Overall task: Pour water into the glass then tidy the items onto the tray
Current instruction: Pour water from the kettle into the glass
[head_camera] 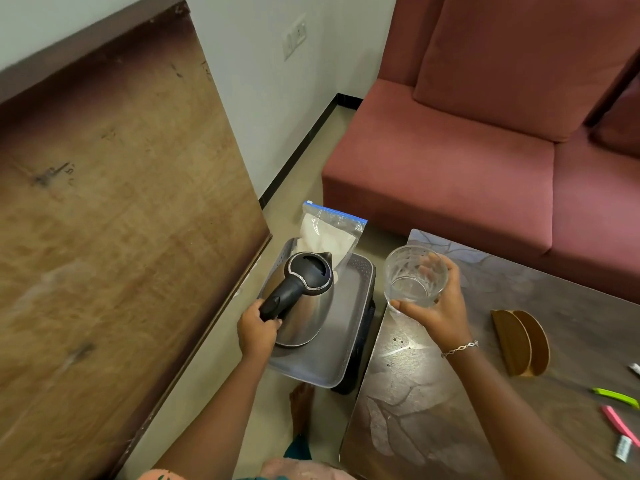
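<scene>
A steel kettle (304, 306) with a black lid and handle stands on a grey tray (349, 327) that rests on a dark stool beside the table. My left hand (258, 329) grips the kettle's handle. My right hand (438, 306) holds a clear glass (414, 275) by its far side, above the table's left corner; a little water shows at its bottom. A zip bag of white powder (329, 233) leans on the tray's far end, behind the kettle.
A wooden board (114, 220) leans against the wall at left. A pink sofa (485, 150) stands behind the patterned table (433, 410). On the table lie a wooden holder (519, 341) and several small coloured tools (620, 410). A bare foot (301, 407) is on the floor.
</scene>
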The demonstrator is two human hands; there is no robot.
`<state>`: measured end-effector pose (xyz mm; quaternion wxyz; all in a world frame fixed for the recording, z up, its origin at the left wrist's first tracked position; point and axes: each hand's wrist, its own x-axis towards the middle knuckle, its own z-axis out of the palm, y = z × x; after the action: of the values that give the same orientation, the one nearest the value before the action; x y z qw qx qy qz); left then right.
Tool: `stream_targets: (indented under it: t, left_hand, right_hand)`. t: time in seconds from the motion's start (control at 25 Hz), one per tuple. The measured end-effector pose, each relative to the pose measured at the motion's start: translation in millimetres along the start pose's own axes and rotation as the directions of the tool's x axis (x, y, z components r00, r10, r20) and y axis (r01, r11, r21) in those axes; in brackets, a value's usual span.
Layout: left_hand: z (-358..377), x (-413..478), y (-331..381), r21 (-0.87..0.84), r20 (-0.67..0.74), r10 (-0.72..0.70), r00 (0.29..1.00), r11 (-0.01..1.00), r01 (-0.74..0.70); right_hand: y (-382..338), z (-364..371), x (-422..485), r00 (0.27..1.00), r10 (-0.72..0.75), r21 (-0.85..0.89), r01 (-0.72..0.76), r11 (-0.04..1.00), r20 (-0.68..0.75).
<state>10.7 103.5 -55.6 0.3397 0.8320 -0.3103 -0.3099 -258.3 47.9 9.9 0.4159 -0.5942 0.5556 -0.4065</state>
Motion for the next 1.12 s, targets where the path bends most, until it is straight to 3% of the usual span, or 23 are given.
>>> stream_targets:
  t: [0.24,0.4,0.6,0.76,1.12]
  left_hand:
    - [-33.3,-24.6,81.3,-0.040,-0.129,0.340,0.932,0.937,-0.347]
    - [-48.0,-41.5,133.7,0.026,-0.226,0.579,0.783,0.807,-0.590]
    - [-56.4,-71.3,197.5,0.055,-0.315,0.745,0.588,0.633,-0.772]
    - [-58.6,-93.8,233.1,0.127,-0.283,0.820,0.498,0.546,-0.828]
    - [-55.9,-148.2,281.0,0.350,-0.195,0.976,0.102,0.167,-0.922]
  right_hand:
    - [-6.2,-35.2,-9.5,0.999,-0.030,-0.012,0.030,0.999,-0.045]
    - [-14.6,-57.3,-19.9,0.996,-0.069,-0.031,0.067,0.997,-0.056]
    - [-20.0,-85.9,-36.6,0.992,-0.092,-0.040,0.089,0.995,-0.081]
    - [-21.2,-99.7,-44.2,0.994,-0.090,-0.047,0.087,0.995,-0.067]
    - [-14.0,-127.1,-71.8,0.992,-0.060,-0.059,0.054,0.997,-0.113]
